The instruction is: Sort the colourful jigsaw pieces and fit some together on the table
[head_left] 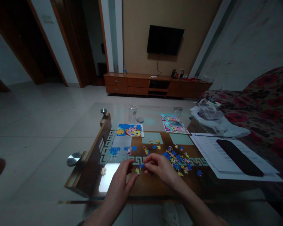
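Observation:
My right hand (161, 168) pinches a blue puzzle piece (141, 166) between thumb and fingertips, just above the glass table. Across from it, my left hand (122, 179) has its thumb and fingers apart. A yellow-green puzzle piece (137, 171) is by the left thumb tip; whether they touch I cannot tell. Beyond my left hand, some joined blue pieces (115, 151) lie near a piece with pink and blue on it (129, 150). A heap of loose puzzle pieces (176, 158) spreads to the right of my right hand. One pale piece (103, 171) sits at the far left.
A cartoon picture card (130, 130) and further picture cards (175, 127) lie toward the back. Behind them stand a clear jar (132, 113) and a loose lid (140, 120). At right are paper sheets (207, 153), a black phone-like slab (239, 157) and a plastic bag (217, 117).

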### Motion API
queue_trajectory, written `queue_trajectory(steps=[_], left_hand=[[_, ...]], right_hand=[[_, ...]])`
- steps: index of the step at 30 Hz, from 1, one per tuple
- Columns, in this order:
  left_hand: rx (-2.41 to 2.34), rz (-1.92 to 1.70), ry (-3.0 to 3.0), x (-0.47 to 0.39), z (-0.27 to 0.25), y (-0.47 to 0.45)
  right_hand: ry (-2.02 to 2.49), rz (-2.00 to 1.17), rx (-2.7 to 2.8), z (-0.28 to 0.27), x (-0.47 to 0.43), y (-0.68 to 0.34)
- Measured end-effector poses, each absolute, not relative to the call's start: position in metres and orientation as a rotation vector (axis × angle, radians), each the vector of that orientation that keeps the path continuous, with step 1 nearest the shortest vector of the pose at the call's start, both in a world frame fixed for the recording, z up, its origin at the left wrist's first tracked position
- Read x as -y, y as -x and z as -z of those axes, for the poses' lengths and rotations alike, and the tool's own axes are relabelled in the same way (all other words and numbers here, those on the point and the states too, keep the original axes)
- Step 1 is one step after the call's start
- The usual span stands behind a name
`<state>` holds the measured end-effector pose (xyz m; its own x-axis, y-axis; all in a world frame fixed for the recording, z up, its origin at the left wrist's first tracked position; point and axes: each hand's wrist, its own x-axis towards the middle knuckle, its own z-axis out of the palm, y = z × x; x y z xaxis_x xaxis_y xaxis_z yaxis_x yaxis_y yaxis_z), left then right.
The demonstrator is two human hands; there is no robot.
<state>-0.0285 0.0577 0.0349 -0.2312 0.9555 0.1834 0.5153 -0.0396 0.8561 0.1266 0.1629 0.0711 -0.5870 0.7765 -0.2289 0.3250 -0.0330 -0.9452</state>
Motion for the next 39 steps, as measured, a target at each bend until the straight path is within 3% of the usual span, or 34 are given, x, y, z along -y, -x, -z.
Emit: queue_trajectory(steps=[12, 18, 24, 32, 39], left_hand=[[-1.766, -1.076, -1.727, -0.055, -0.048, 0.046], [-1.791, -1.061, -1.771, -0.055, -0.044, 0.054], [-1.675, -0.915, -1.804, -0.051, -0.034, 0.035], [-1.624, -0.625, -1.988, -0.052, -0.03, -0.017], [-1.698, -0.583, -2.057, -0.069, -0.025, -0.032]], right_hand=[[1.069, -1.796, 1.814, -0.056, -0.146, -0.098], [1.145, -1.389, 2.0, -0.063, -0.172, -0.12], [1.226, -1.177, 1.977, -0.08, -0.197, -0.155], [1.312, -1.053, 1.788, -0.078, -0.221, -0.219], [1.356, -1.002, 1.856, -0.079, -0.222, -0.239]])
